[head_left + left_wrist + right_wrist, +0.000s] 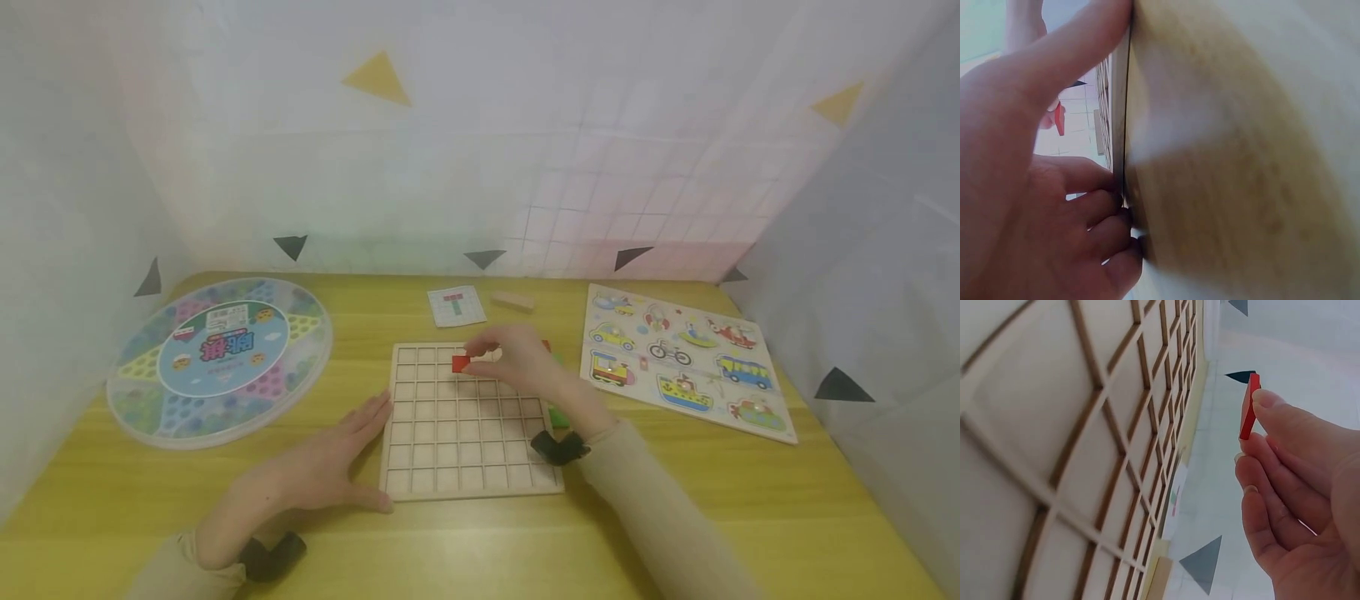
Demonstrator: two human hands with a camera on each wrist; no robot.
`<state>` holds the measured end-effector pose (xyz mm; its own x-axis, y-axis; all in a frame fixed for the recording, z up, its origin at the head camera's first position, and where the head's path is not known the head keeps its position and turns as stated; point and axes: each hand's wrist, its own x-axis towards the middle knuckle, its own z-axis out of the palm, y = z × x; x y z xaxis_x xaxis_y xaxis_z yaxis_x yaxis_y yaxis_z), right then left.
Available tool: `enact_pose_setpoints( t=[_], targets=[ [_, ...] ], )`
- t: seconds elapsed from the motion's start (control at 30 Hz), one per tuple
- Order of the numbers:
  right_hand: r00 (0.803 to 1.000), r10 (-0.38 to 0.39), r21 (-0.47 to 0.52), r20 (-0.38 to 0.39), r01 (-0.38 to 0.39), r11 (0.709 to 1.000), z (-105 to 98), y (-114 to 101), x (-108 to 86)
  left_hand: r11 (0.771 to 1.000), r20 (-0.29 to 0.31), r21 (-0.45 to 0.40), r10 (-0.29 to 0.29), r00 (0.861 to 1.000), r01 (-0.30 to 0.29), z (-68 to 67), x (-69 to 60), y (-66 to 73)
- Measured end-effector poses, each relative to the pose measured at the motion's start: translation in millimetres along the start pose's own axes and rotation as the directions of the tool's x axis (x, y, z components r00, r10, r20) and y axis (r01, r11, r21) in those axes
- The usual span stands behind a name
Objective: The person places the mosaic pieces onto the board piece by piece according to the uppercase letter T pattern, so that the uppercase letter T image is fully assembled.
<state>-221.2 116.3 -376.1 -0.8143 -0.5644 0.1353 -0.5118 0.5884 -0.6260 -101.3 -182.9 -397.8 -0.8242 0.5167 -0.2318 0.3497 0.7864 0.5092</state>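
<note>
A pale wooden board divided into square cells lies on the table. My right hand is over its far part and pinches a small red square tile between thumb and fingers. In the right wrist view the red tile is tilted on edge, apart from the board's grid. My left hand lies along the board's left side, fingers touching that edge and thumb by the near left corner. The left wrist view shows the fingertips against the board's side. Green pieces lie partly hidden beyond the right forearm.
Behind the board are a card with a red and green T pattern and a small wooden block. A round, clear-rimmed game box sits on the left. On the right lies a vehicle picture puzzle. Pale sheets surround the table.
</note>
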Motion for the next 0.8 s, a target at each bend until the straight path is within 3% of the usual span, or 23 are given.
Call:
enact_pose_setpoints(
  t=[0.27,0.8],
  targets=[
    [1.0,-0.021,-0.022,-0.01,0.021,1.0,6,-7,9.7,1.0,-0.003,0.014,-0.004,1.0,0.004,0.7,-0.4,0.0],
    [0.999,0.04,-0.006,0.006,-0.04,0.999,25,-8,18.4,1.0,-0.009,0.012,0.005,1.0,-0.005,0.8,-0.2,-0.5]
  ],
)
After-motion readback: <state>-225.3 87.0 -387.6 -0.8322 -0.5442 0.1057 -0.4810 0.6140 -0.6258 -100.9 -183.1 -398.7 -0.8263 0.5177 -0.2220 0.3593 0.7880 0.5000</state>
